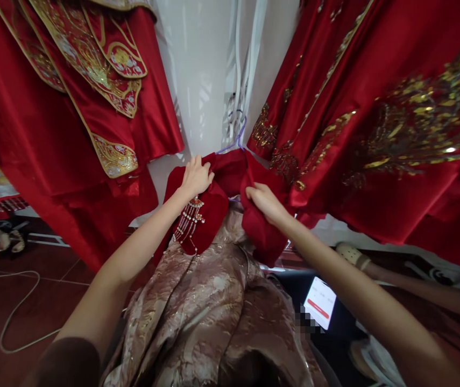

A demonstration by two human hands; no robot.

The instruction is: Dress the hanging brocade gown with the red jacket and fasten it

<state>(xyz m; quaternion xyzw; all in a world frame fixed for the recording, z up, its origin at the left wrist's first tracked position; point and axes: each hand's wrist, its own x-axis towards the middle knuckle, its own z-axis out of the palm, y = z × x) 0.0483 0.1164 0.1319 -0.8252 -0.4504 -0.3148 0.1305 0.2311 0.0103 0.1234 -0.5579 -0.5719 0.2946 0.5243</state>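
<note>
A dark red, velvety shawl hangs on a purple wire hanger straight ahead. My left hand is closed on the shawl's left edge near the neck. Opposite it, my right hand pinches the other front edge between thumb and fingers. Below my left hand, a beaded ornament with tassels lies against the red cloth. Underneath the shawl hangs a shiny brown-pink brocade dress, its skirt spreading toward me.
Red garments with gold embroidery hang at left and right. A lit phone is at lower right. Another person's leg with a clog reaches in there. A pale cable and shoes lie on the left floor.
</note>
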